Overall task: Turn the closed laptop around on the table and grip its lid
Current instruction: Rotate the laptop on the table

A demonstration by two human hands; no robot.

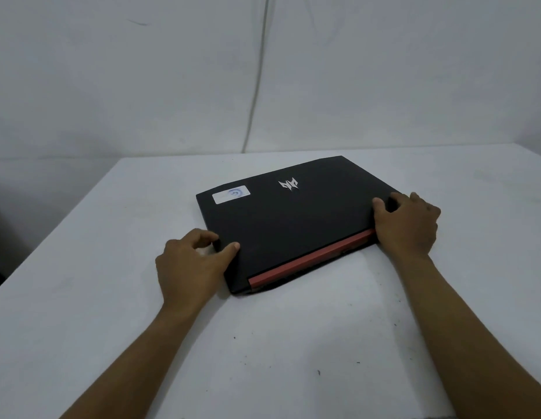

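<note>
So, quick rundown of what's on view:

Laptop: closed black rectangular laptop [293,219] with a matte lid, lying flat near the middle of the white worktop [82,297], turned at an angle so none of its edges run square to the worktop's edges.

Hinge side: the red strip along the hinge edge [311,261] faces the person, running from lower left up to the right.

Lid details: silver angular logo [288,185] near the far edge, and a white rectangular sticker with a faint blue mark [231,194] toward the far left corner.

Left hand [190,264]: at the laptop's near left corner, thumb lying on top of the lid, fingers curled around the left side edge. So it's pinching that corner between thumb and fingers, not spread flat.

Right hand [408,222]: at the right end of the red strip, thumb pressed on the lid top, the other fingers wrapped over the right side edge. Same kind of clamp on that corner.

Arms: both bare forearms come in from the bottom of the frame, well apart, one to each side of the laptop.

Worktop: a few small dark specks on the near part, between the forearms.

Background: plain white wall [112,71] behind the worktop, with a thin pale cable [257,86] running down it.
</note>
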